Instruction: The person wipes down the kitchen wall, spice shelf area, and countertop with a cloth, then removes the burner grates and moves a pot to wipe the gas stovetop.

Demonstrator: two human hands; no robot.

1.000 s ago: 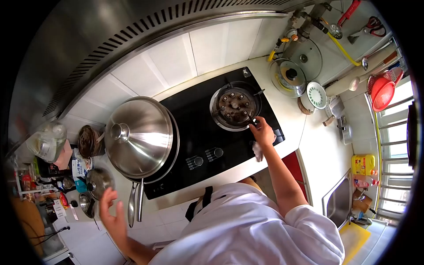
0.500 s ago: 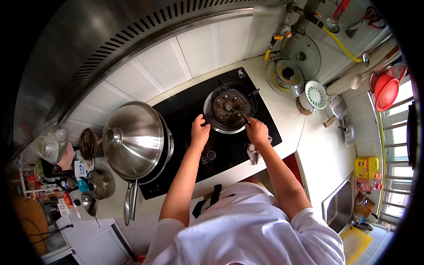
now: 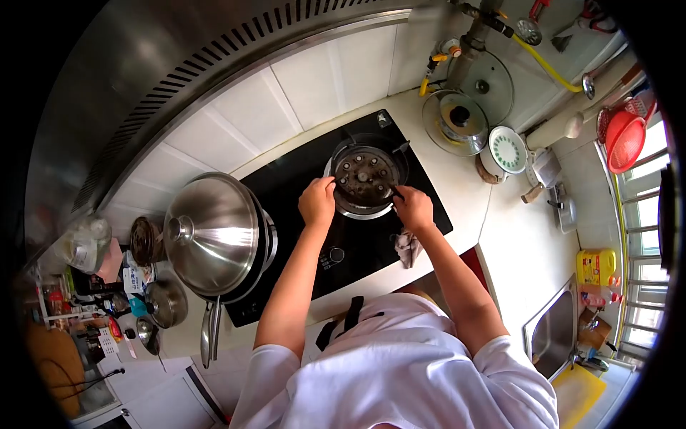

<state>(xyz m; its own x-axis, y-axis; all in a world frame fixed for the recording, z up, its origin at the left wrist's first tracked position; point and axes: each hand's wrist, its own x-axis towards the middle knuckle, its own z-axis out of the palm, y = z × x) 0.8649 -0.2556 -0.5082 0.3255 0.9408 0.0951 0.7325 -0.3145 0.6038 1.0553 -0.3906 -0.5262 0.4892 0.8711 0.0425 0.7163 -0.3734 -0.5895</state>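
Observation:
Both my hands are at the right-hand burner [image 3: 363, 177] of a black glass gas hob [image 3: 314, 277]. Around the burner stands a dark round pan support [image 3: 404, 166] with short prongs, a silver ring showing beneath its near side. My left hand [image 3: 316, 202] is closed at the support's left edge, fingertips pinching it. On the right side my right hand [image 3: 413, 208] pinches a prong of the same support between thumb and fingers. A crumpled cloth [image 3: 407, 248] lies just below my right hand, on the hob's front edge.
A large wok with a domed steel lid [image 3: 214, 232] covers the left burner, its handle [image 3: 210, 332] jutting past the counter front. Glass lids [image 3: 455, 121] and a white pot [image 3: 508, 151] stand back right. A sink [image 3: 552, 332] is at lower right.
My left hand has closed and moved onto the left edge of the pan support; before, it hovered beside it with fingers apart. My right hand keeps its pinch. The view has shifted slightly.

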